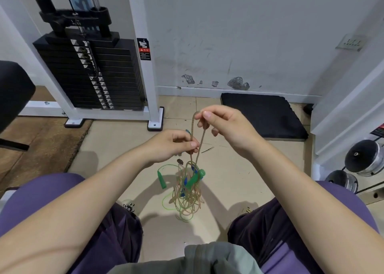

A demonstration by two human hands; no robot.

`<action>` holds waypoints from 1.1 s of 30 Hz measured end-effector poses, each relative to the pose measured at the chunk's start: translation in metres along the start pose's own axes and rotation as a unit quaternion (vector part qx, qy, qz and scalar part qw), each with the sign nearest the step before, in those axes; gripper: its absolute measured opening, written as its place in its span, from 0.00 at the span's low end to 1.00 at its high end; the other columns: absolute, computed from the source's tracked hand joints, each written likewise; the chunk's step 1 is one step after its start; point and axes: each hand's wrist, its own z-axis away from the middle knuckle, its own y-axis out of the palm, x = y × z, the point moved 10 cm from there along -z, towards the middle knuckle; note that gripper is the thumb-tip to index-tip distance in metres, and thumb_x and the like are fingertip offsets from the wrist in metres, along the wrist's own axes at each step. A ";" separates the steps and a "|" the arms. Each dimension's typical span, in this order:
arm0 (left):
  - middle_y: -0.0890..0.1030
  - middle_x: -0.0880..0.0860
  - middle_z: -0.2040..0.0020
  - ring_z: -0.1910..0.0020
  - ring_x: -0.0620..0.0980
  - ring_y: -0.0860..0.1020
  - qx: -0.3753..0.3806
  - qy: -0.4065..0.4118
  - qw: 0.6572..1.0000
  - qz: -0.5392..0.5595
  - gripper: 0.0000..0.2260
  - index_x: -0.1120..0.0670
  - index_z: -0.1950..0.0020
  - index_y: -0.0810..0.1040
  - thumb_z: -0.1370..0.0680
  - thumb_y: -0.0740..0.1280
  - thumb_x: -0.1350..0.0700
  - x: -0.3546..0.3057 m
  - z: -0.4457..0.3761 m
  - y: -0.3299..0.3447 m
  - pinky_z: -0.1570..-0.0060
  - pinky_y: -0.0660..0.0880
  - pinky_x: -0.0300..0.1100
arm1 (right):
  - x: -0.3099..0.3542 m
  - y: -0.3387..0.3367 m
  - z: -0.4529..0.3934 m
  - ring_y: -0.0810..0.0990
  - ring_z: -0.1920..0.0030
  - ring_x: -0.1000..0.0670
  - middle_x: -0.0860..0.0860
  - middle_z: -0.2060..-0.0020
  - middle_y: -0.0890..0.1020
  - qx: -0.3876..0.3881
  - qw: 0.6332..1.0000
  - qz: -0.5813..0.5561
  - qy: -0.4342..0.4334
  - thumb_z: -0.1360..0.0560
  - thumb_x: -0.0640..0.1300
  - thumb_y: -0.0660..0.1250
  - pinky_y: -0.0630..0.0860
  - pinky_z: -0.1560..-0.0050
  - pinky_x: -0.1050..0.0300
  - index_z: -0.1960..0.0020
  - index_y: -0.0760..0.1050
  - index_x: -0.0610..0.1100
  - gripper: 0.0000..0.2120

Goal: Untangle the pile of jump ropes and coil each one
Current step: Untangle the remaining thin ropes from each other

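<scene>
The right hand (226,126) is raised over the floor with its thumb and forefinger pinched on the top bend of a tan rope (192,132), which hangs down in two strands from that grip. Lower and to the left, the left hand (172,145) has its fingers (194,144) curled in and nips the same two strands together. Beneath both hands the rope runs into a tangled pile of jump ropes (186,192) hanging between the knees, its lowest loops close to or on the tiled floor (116,149); whether they touch cannot be told. In the tangle are tan loops, a thin bright-green cord (166,205), two green handles (161,179), one to the left and one to the right of the bundle, and bits of blue (185,181) partly hidden behind the tan strands. A small dark brown end piece (180,161) sticks out just under the left hand. Purple trouser legs (291,221) frame the pile on both sides, and a grey-green garment (218,259) lies across the near edge. Far left stands a white-framed weight stack (93,74); a black foam pad (261,115) lies against the scuffed wall at far right, and chrome dumbbells (361,159) sit at the right edge. A black padded seat (14,95) juts in from the left.
</scene>
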 end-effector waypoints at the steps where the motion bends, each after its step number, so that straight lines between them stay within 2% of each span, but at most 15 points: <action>1: 0.85 0.55 0.54 0.54 0.48 0.80 -0.001 -0.003 1.000 0.008 0.09 0.61 0.43 0.79 0.21 0.70 0.58 0.000 0.000 0.002 0.48 0.72 0.47 | 0.002 -0.002 -0.001 0.76 0.58 0.51 0.48 0.61 0.81 -0.006 0.999 -0.031 -0.007 0.18 0.40 0.61 0.69 0.62 0.60 0.50 0.80 0.43 0.09; 3: 0.82 0.56 0.57 0.56 0.48 0.79 -0.001 -0.005 1.000 0.023 0.14 0.58 0.37 0.75 0.22 0.71 0.59 0.001 -0.001 0.006 0.49 0.73 0.47 | 0.005 -0.002 -0.002 0.76 0.59 0.48 0.45 0.60 0.79 0.003 0.996 -0.091 -0.013 0.18 0.39 0.60 0.71 0.62 0.57 0.50 0.79 0.41 0.10; 5: 0.79 0.56 0.58 0.56 0.48 0.78 0.025 -0.007 1.000 -0.002 0.15 0.54 0.35 0.77 0.22 0.70 0.58 0.002 -0.001 0.012 0.50 0.75 0.47 | 0.006 0.003 -0.003 0.76 0.58 0.45 0.43 0.59 0.79 0.016 0.993 -0.117 -0.013 0.18 0.38 0.59 0.75 0.59 0.54 0.49 0.78 0.38 0.09; 8: 0.83 0.63 0.54 0.56 0.48 0.77 0.060 -0.017 0.997 -0.054 0.06 0.56 0.47 0.84 0.21 0.69 0.57 0.003 0.002 0.019 0.51 0.75 0.43 | 0.001 0.006 -0.002 0.79 0.55 0.42 0.40 0.57 0.79 0.018 0.992 -0.128 -0.009 0.18 0.38 0.60 0.79 0.53 0.51 0.47 0.78 0.37 0.09; 10: 0.82 0.65 0.56 0.64 0.48 0.77 0.019 -0.013 0.999 -0.027 0.06 0.58 0.54 0.84 0.20 0.68 0.59 0.000 0.002 0.009 0.57 0.76 0.43 | -0.003 0.001 -0.003 0.81 0.52 0.45 0.42 0.55 0.80 0.001 0.992 -0.123 0.004 0.20 0.38 0.64 0.80 0.50 0.52 0.43 0.78 0.38 0.08; 12: 0.81 0.61 0.61 0.71 0.45 0.76 -0.036 -0.002 0.999 0.032 0.09 0.56 0.59 0.84 0.20 0.68 0.60 -0.004 0.002 -0.007 0.63 0.76 0.40 | -0.012 -0.005 -0.004 0.81 0.55 0.47 0.45 0.57 0.80 -0.020 0.997 -0.074 0.032 0.23 0.37 0.69 0.80 0.55 0.55 0.40 0.77 0.39 0.12; 14: 0.82 0.61 0.59 0.73 0.45 0.76 -0.081 0.015 0.993 0.080 0.12 0.54 0.62 0.84 0.20 0.68 0.59 -0.009 0.002 -0.022 0.67 0.76 0.40 | -0.028 0.001 -0.001 0.80 0.61 0.48 0.47 0.62 0.79 0.004 0.996 -0.001 0.084 0.26 0.36 0.72 0.79 0.63 0.56 0.39 0.76 0.38 0.16; 16: 0.83 0.59 0.59 0.72 0.47 0.77 -0.104 0.027 0.988 0.114 0.09 0.58 0.58 0.85 0.20 0.68 0.58 -0.012 0.002 -0.030 0.65 0.77 0.44 | -0.045 0.021 0.006 0.78 0.66 0.50 0.46 0.64 0.77 0.073 0.988 0.060 0.125 0.28 0.37 0.74 0.76 0.69 0.57 0.43 0.78 0.41 0.14; 18: 0.83 0.56 0.59 0.68 0.49 0.78 -0.105 0.028 0.983 0.149 0.08 0.56 0.55 0.85 0.21 0.68 0.57 -0.012 0.003 -0.031 0.64 0.78 0.42 | -0.052 0.040 0.012 0.75 0.69 0.52 0.47 0.65 0.76 0.120 0.978 0.107 0.132 0.28 0.40 0.75 0.73 0.72 0.59 0.49 0.80 0.48 0.09; 22: 0.84 0.56 0.55 0.59 0.54 0.80 -0.119 0.037 0.971 0.204 0.11 0.55 0.61 0.85 0.21 0.68 0.58 -0.014 0.005 -0.033 0.67 0.79 0.38 | -0.052 0.049 0.012 0.72 0.74 0.55 0.48 0.69 0.74 0.107 0.982 0.104 0.115 0.28 0.41 0.75 0.67 0.75 0.62 0.58 0.80 0.54 0.08; 24: 0.85 0.52 0.59 0.51 0.58 0.79 -0.124 0.040 0.968 0.215 0.12 0.57 0.63 0.84 0.20 0.67 0.59 -0.014 0.005 -0.033 0.67 0.80 0.38 | -0.052 0.051 0.012 0.72 0.74 0.56 0.49 0.71 0.74 0.104 0.983 0.095 0.118 0.29 0.40 0.76 0.67 0.74 0.62 0.61 0.80 0.50 0.07; 25: 0.85 0.52 0.58 0.51 0.58 0.79 -0.125 0.039 0.967 0.219 0.12 0.58 0.63 0.83 0.20 0.67 0.59 -0.013 0.004 -0.033 0.66 0.80 0.38 | -0.052 0.053 0.012 0.72 0.74 0.56 0.50 0.72 0.74 0.103 0.983 0.095 0.117 0.29 0.40 0.76 0.67 0.74 0.62 0.61 0.79 0.47 0.07; 29: 0.84 0.53 0.53 0.61 0.48 0.81 -0.122 0.025 0.976 0.177 0.05 0.56 0.52 0.84 0.23 0.71 0.55 -0.012 0.005 -0.033 0.62 0.80 0.41 | -0.049 0.048 0.008 0.74 0.73 0.50 0.50 0.75 0.76 0.069 0.988 0.083 0.106 0.27 0.36 0.73 0.73 0.70 0.60 0.62 0.80 0.39 0.06; 31: 0.84 0.51 0.48 0.55 0.45 0.83 -0.073 0.015 0.992 0.101 0.08 0.53 0.49 0.83 0.26 0.75 0.55 -0.010 0.004 -0.027 0.54 0.80 0.44 | -0.046 0.040 0.005 0.73 0.77 0.51 0.49 0.78 0.76 0.043 0.993 0.047 0.103 0.26 0.35 0.72 0.73 0.73 0.61 0.65 0.78 0.39 0.09; 33: 0.85 0.53 0.48 0.49 0.46 0.82 0.025 0.012 0.999 0.028 0.09 0.55 0.48 0.82 0.27 0.77 0.59 -0.008 0.006 -0.007 0.45 0.78 0.44 | -0.042 0.029 0.001 0.73 0.78 0.50 0.46 0.78 0.76 0.014 0.995 0.007 0.098 0.26 0.35 0.72 0.73 0.76 0.61 0.64 0.77 0.35 0.10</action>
